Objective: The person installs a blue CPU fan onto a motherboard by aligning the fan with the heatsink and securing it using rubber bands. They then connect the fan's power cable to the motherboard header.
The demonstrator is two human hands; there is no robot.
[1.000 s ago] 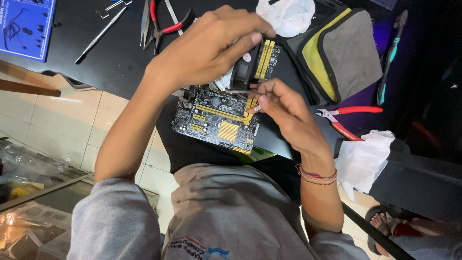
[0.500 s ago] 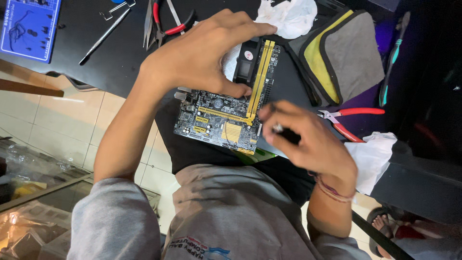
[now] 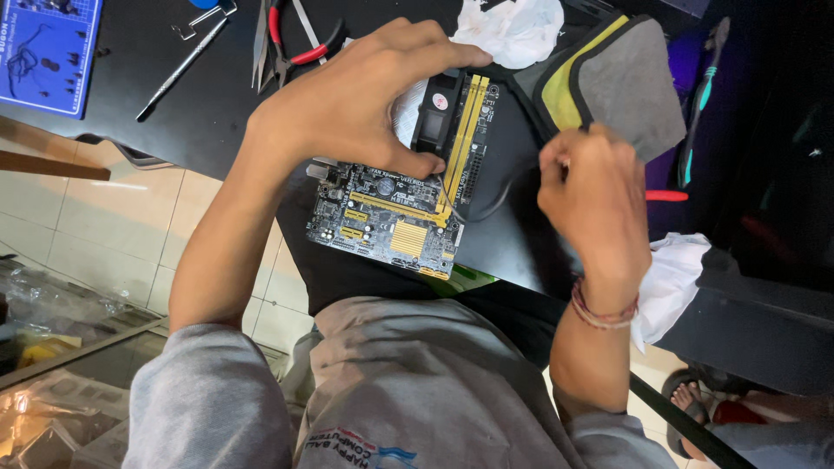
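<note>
Your left hand [image 3: 365, 104] grips the black cooler fan [image 3: 437, 108] on the motherboard [image 3: 391, 217]. Right hand [image 3: 595, 204] is clenched beside the board, maybe pinching sth; can't tell.

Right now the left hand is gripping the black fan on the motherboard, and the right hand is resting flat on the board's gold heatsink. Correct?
Not quite. The left hand does grip the black fan on the motherboard, but the right hand is not on the gold heatsink. In the head view it is lifted off to the board's right, closed in a loose fist; the heatsink lies uncovered.
</note>
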